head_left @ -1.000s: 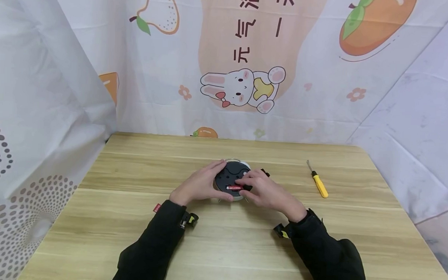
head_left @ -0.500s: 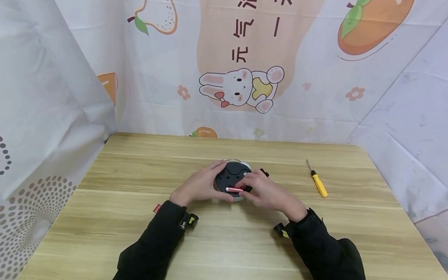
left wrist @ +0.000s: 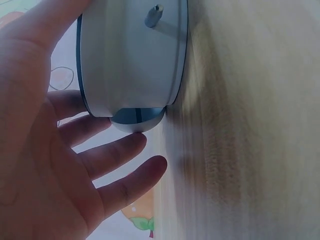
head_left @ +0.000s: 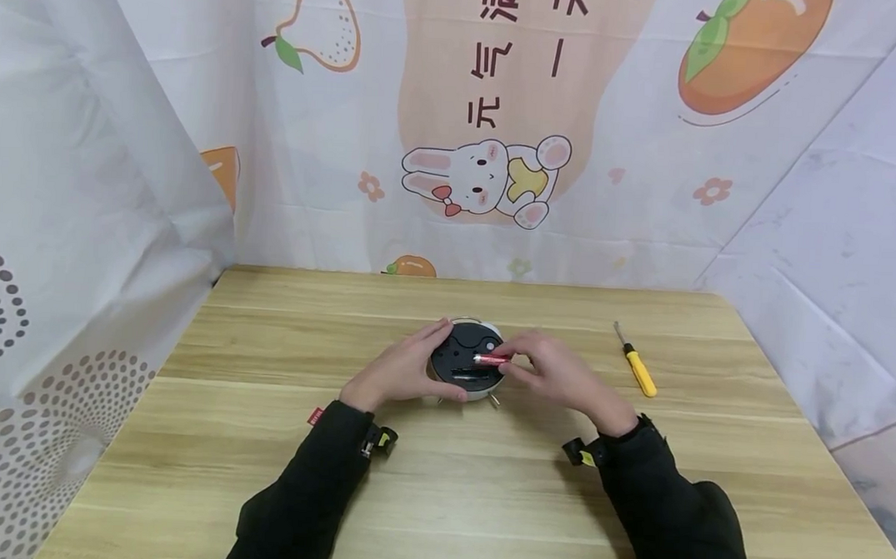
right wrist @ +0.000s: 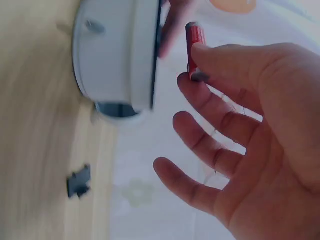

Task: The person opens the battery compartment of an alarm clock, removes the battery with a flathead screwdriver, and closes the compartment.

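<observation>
Red battery [head_left: 491, 360], pinched by the right hand [head_left: 556, 374], had risen from the slot [head_left: 462, 374] near the left hand [head_left: 399, 371], which gripped the clock [head_left: 462, 344], its underside hidden.

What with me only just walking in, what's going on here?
A person's left grip holds a round white device with a black back. The right grip pinches a red battery, clear of the slot in that back. A small black piece and a yellow-handled screwdriver lie on the table.
</observation>
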